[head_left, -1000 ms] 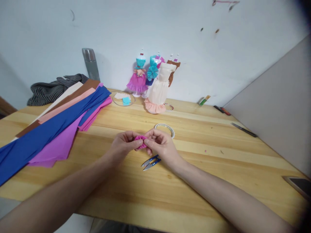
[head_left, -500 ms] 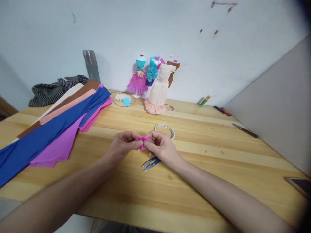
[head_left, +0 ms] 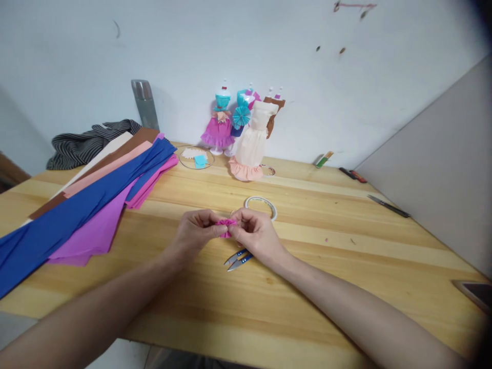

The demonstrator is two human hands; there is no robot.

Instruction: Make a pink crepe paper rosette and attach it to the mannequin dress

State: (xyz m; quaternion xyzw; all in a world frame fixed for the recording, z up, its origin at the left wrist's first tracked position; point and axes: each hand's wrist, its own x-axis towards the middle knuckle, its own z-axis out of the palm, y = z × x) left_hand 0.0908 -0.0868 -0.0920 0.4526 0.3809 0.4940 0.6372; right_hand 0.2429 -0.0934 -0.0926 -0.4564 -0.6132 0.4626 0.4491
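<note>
Pinching a small, pleated pink papery piece (head_left: 225, 229) by its left side in left hand (head_left: 196, 230), right side in right hand (head_left: 256, 230), inward from pale wooden worktop's (head_left: 326, 292) front edge

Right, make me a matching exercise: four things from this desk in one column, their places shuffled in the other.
Things:
1. pink ruffled piece
2. blue-handled snips
3. flask
4. blue sheet

Places:
A. near the wall, beside the striped cloth
B. lying across the violet sheet
C. pinched between left hand and right hand
D. on the table, partly hidden by a hand

Pairs: 1-C, 2-D, 3-A, 4-B
</note>
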